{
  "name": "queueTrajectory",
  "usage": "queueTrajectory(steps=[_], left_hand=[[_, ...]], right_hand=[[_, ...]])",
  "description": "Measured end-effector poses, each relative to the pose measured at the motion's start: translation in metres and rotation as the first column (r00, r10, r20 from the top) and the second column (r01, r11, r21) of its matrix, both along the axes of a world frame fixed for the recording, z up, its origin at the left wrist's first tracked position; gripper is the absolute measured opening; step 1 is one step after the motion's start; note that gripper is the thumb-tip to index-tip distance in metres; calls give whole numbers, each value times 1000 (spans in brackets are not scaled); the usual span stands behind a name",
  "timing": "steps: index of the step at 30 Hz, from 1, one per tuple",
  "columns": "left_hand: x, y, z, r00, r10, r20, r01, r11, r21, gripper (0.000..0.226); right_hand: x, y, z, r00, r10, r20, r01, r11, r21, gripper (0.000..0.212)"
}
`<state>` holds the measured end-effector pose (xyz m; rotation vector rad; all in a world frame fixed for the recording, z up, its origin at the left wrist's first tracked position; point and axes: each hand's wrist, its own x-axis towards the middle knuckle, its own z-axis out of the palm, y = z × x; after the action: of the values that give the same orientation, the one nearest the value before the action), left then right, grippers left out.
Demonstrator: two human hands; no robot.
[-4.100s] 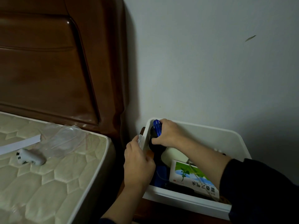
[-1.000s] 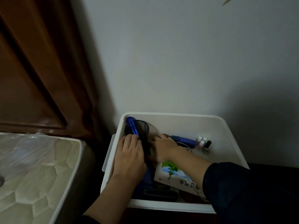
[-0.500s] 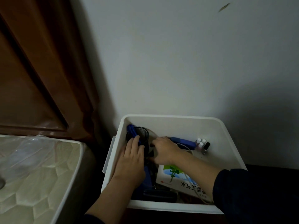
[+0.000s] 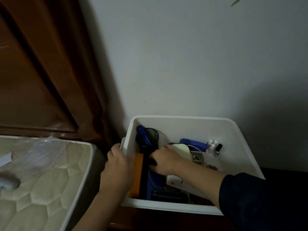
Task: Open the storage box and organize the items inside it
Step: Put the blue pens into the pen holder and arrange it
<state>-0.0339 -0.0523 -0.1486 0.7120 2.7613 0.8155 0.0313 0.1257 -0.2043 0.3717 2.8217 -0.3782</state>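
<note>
The white storage box [image 4: 236,135] stands open against the wall, with no lid on it. My left hand [image 4: 119,165] grips its left rim. My right hand [image 4: 164,161] is inside, fingers curled round a dark object beside the black mesh pen holder [image 4: 147,139], which has a blue pen [image 4: 143,134] in it. An orange item [image 4: 137,174] stands on edge by the left wall. A blue case [image 4: 193,144], small nail polish bottles [image 4: 214,146] and a pale yellow item [image 4: 182,150] lie further back.
A quilted mattress [image 4: 41,189] lies to the left, with clear plastic wrap [image 4: 38,152] and a white object [image 4: 7,183] on it. A brown wooden headboard [image 4: 41,72] rises behind it. The box sits on a dark wooden surface [image 4: 150,219].
My left hand has come out of the box and now grips its left rim. The orange item has come into view where the hand was. My right hand stays by the pen holder.
</note>
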Motion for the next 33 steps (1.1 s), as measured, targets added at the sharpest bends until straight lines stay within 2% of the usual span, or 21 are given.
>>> queueTrajectory(steps=[1, 4, 8, 11, 14, 16, 20, 24, 33], left_hand=[[-1, 0, -1, 999, 7, 37, -6, 999, -35, 37], [-3, 2, 1, 1000, 1, -21, -3, 998, -70, 23], [-2, 5, 2, 999, -14, -47, 8, 993, -117, 17], [-5, 4, 1, 999, -21, -48, 15, 992, -125, 17], [-5, 3, 0, 999, -25, -48, 20, 994, -103, 19], [-5, 3, 0, 998, -28, -57, 22, 994, -104, 18], [-4, 3, -3, 996, -26, -88, 17, 994, -106, 17], [-6, 3, -7, 994, -37, -98, 26, 993, -111, 20], [-8, 6, -9, 997, -33, -74, 24, 993, -115, 24]], right_hand=[[-3, -2, 1, 999, 13, 34, -13, 1000, 18, 31], [-8, -3, 5, 981, 60, 184, -75, 994, 77, 45], [-3, -6, 0, 936, 149, 320, -184, 979, 83, 60], [3, -4, 3, 951, 169, 260, -181, 983, 21, 47], [7, 2, 12, 998, 53, 39, -50, 997, -63, 30], [6, 2, 18, 999, -4, -43, -1, 995, -104, 25], [0, -13, 17, 985, 162, 62, -165, 984, 60, 27], [0, -24, 12, 969, 223, 105, -237, 961, 144, 29], [10, -2, -5, 967, 237, 97, -248, 960, 128, 58]])
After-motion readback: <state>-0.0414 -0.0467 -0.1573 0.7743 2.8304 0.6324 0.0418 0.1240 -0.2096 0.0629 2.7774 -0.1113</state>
